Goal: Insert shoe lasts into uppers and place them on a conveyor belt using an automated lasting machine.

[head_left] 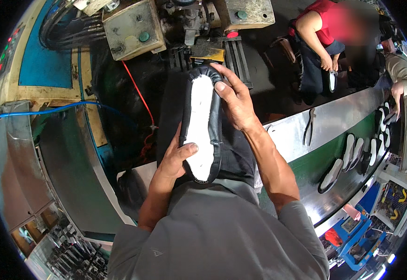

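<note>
The bare left hand (171,159) is closed on the lower part of a long black leather shoe with a white sole side (199,123); its thumb lies flat on the white. The bare right hand (237,103) grips the upper right edge, thumb bent on the black rim, forefinger stretched toward the top end. The shoe is above the person's lap, white side facing up.

At left, a blue hose (49,111) crosses a machine; then comes a worn metal box with a green button (136,33). At right, dark pliers (309,127) lie on a shiny metal ledge (343,111), beside a green belt (306,164) carrying shoes.

The left fingers behind the shoe are hidden; a co-worker's head is blurred.
</note>
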`<action>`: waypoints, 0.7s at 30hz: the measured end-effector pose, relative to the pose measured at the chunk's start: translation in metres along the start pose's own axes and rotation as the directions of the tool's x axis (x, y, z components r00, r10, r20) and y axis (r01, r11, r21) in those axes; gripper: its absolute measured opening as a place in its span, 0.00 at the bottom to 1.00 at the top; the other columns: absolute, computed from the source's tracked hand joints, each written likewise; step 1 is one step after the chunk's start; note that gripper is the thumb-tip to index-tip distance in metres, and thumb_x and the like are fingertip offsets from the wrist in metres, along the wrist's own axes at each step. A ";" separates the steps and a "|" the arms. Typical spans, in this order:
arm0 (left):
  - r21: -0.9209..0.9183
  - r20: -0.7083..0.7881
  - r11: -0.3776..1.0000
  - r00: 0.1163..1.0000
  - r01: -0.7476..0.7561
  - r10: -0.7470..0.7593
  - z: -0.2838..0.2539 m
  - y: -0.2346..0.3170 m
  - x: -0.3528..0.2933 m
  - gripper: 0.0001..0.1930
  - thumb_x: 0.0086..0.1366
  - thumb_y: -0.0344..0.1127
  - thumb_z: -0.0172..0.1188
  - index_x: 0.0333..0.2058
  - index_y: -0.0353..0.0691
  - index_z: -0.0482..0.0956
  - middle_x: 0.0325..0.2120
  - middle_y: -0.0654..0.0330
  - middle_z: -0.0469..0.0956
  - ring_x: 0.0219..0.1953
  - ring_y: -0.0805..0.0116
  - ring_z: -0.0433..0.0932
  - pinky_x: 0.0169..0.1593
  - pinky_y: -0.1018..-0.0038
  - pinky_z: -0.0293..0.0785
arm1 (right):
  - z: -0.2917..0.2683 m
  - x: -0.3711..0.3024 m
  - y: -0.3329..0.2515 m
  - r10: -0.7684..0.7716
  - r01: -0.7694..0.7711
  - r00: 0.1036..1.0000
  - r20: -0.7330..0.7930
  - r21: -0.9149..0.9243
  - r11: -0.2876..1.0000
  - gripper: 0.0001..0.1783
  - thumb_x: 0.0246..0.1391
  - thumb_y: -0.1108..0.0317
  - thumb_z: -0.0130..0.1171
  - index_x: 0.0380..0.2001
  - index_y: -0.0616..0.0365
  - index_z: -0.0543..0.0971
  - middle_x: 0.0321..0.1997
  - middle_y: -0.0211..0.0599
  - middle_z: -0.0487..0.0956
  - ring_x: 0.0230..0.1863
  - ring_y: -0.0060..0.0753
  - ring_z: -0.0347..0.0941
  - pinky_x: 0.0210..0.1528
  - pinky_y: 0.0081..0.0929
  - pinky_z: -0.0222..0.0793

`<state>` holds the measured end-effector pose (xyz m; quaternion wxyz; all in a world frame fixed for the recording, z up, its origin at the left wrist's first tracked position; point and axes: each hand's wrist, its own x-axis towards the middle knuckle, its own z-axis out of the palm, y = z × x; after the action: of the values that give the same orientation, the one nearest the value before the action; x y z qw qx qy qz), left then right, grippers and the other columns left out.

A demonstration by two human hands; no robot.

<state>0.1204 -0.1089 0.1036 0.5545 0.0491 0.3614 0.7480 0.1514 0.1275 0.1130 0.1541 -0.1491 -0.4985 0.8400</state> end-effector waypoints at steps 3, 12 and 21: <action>0.174 -0.120 0.981 0.987 -0.086 0.108 0.009 0.010 -0.011 0.54 0.63 0.40 0.72 0.81 0.39 0.50 0.69 0.51 0.70 0.70 0.59 0.71 0.72 0.60 0.69 | 0.017 0.003 0.002 0.047 -0.051 0.998 -0.039 -0.091 0.995 0.29 0.71 0.71 0.61 0.74 0.57 0.73 0.63 0.34 0.81 0.62 0.25 0.74 0.70 0.27 0.65; 0.246 -0.276 0.953 0.929 -0.179 0.246 -0.009 0.026 -0.040 0.49 0.66 0.45 0.68 0.79 0.34 0.54 0.65 0.45 0.75 0.66 0.52 0.78 0.69 0.54 0.76 | 0.070 0.027 0.019 0.172 -0.170 0.985 0.020 -0.083 0.982 0.31 0.72 0.62 0.64 0.74 0.54 0.73 0.58 0.35 0.81 0.59 0.26 0.73 0.66 0.32 0.68; 0.087 -0.691 0.966 0.683 -0.244 0.235 -0.166 0.078 -0.120 0.38 0.68 0.45 0.69 0.71 0.35 0.66 0.56 0.46 0.82 0.56 0.50 0.85 0.60 0.51 0.83 | 0.039 0.052 0.026 0.412 -0.415 0.910 -0.054 -0.062 0.908 0.36 0.74 0.53 0.62 0.74 0.65 0.69 0.72 0.57 0.76 0.66 0.53 0.81 0.70 0.48 0.76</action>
<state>0.0260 -0.3032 0.0678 0.2754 -0.1922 0.5292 0.7792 0.0859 0.1056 0.1032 -0.0227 -0.2735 -0.4823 0.8319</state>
